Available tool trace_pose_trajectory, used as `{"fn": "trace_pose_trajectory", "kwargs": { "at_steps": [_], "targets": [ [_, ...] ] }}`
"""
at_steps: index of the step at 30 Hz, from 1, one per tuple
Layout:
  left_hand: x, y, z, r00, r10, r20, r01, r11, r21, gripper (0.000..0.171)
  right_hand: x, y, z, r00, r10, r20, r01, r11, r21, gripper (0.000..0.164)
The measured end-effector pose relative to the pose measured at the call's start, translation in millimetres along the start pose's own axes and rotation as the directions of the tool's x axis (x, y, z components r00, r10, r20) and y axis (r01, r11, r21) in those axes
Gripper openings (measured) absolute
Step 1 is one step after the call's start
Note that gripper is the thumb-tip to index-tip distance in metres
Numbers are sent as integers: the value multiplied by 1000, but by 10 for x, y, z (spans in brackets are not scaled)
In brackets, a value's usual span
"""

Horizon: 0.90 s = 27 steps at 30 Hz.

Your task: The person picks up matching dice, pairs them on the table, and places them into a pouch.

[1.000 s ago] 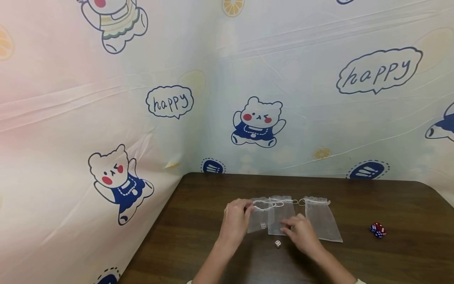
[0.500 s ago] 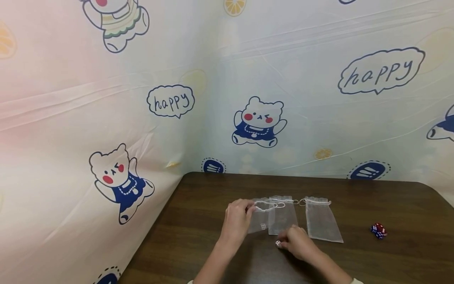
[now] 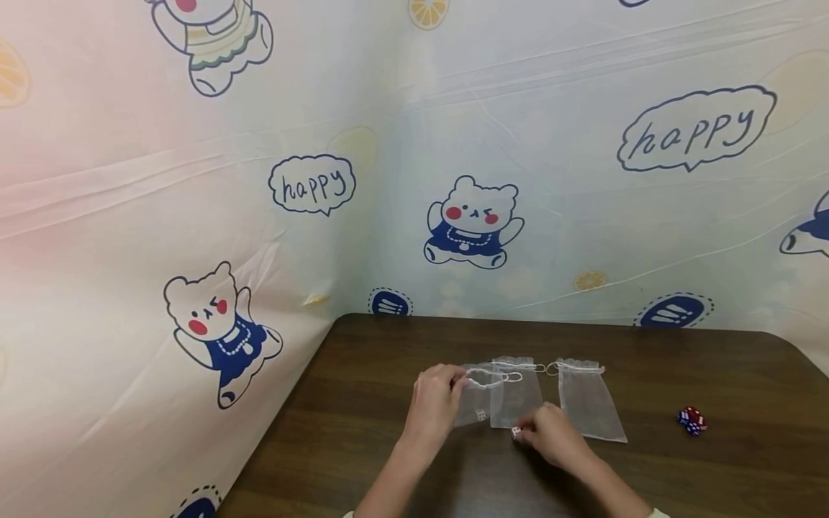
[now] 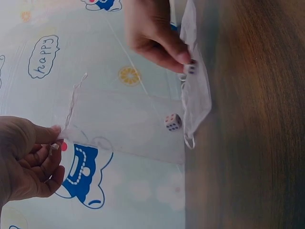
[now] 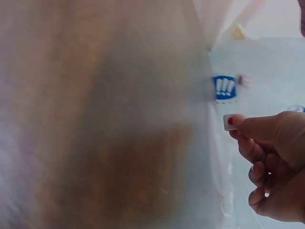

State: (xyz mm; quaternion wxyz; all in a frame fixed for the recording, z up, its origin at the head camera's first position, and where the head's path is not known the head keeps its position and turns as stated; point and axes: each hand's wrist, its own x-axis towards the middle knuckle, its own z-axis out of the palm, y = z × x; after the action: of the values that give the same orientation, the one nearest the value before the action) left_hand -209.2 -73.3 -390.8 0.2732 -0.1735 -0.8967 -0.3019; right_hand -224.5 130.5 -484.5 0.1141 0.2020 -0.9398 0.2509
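Hands at a dark wooden table (image 3: 745, 374), loading dice into sheer drawstring pouches.

The left hand (image 3: 432, 403) pinches the drawstring mouth of the leftmost pouch (image 3: 471, 403), which already holds one white die (image 3: 481, 414). The right hand (image 3: 550, 434) pinches a second white die (image 3: 516, 432) at its fingertips, just above the table near the pouch bottoms. Judged mid-transfer: the die likely needs carrying to the held-open mouth. Two more pouches lie alongside; red and blue dice (image 3: 691, 420) sit well apart at right.
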Motion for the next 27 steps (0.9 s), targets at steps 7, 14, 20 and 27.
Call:
{"fn": "trace_pose_trajectory", "kwargs": {
  "at_steps": [7,14,20,27],
  "targets": [
    [-1,-6,16,1000,12,5,-12,1000,0,9,70,63,-244,982,105,-158,-95,993,69,7],
    [-12,-5,62,999,22,38,-21,1000,-10,9,121,68,-411,860,70,-505,-20,994,105,12],
    [-25,21,78,998,14,58,-13,1000,-21,8,144,1,-497,751,106,-652,20,983,183,14],
    [-45,26,109,997,46,56,-46,999,-4,9,148,-72,-556,661,47,-749,132,975,178,21]
  ]
}}
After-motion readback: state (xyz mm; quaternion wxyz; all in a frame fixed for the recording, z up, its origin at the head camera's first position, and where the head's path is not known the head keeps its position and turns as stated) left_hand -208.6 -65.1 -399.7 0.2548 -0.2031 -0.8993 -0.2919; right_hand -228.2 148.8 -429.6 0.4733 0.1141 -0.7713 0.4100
